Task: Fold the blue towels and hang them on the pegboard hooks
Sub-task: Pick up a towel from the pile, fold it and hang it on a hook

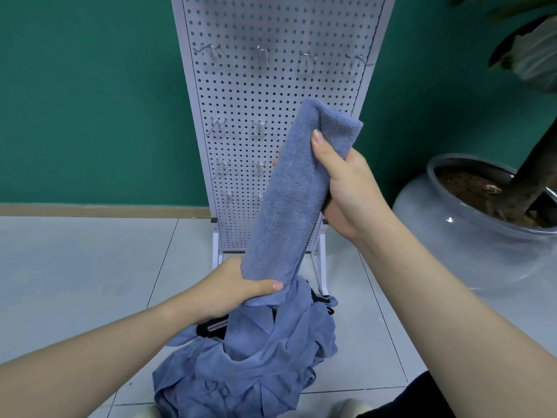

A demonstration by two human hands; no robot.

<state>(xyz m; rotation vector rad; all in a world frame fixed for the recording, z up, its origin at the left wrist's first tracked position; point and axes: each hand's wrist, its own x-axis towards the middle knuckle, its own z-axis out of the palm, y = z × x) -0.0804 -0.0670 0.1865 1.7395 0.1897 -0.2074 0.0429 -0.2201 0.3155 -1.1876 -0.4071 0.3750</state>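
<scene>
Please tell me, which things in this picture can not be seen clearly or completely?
- Head view: the folded towel hides the lower right part of the pegboard.
- The right hand fingers lie behind the towel; only the thumb shows.
- The pile of towels covers a black item; what it is cannot be told.
- The plant pot is cut off by the right edge.
- The left hand fingers are under the towel's end.
</scene>
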